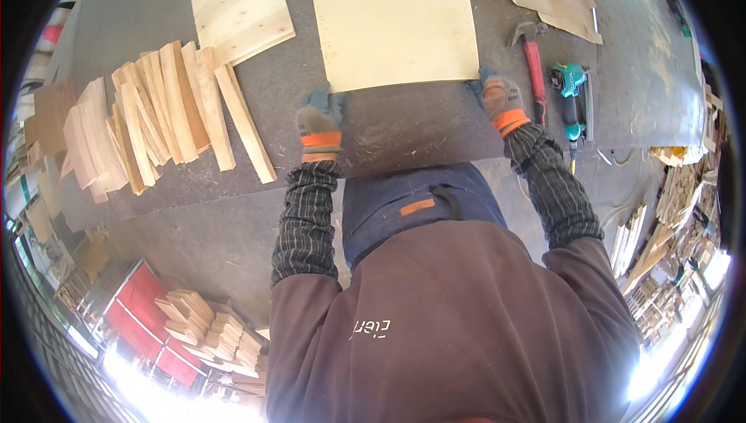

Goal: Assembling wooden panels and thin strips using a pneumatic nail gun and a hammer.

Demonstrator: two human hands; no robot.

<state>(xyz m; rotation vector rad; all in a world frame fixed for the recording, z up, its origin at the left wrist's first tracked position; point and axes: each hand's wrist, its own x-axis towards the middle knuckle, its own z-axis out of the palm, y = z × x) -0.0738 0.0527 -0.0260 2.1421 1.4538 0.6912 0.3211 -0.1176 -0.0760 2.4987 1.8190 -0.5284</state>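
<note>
A pale plywood panel (pixel 396 31) lies on the dark worktable in front of me, its near edge facing my body. Rows of small marks run along its left and right sides. My left hand (pixel 319 121), in a grey, blue and orange work glove, grips the near left corner. At the near right corner, my right hand (pixel 502 98) holds the panel in a matching glove. The fingertips are partly hidden at both corners. Just right of my right hand lies a claw hammer (pixel 534 69) with a red handle, beside a teal pneumatic nail gun (pixel 571 97).
Several wooden strips (pixel 167 104) lie loosely side by side on the left of the worktable (pixel 404 128). Behind them rests a stack of plywood panels (pixel 242 11). Brown sheets (pixel 556 3) sit at the far right. Stacked wood pieces (pixel 210 330) stand below left, by a red panel (pixel 151 322).
</note>
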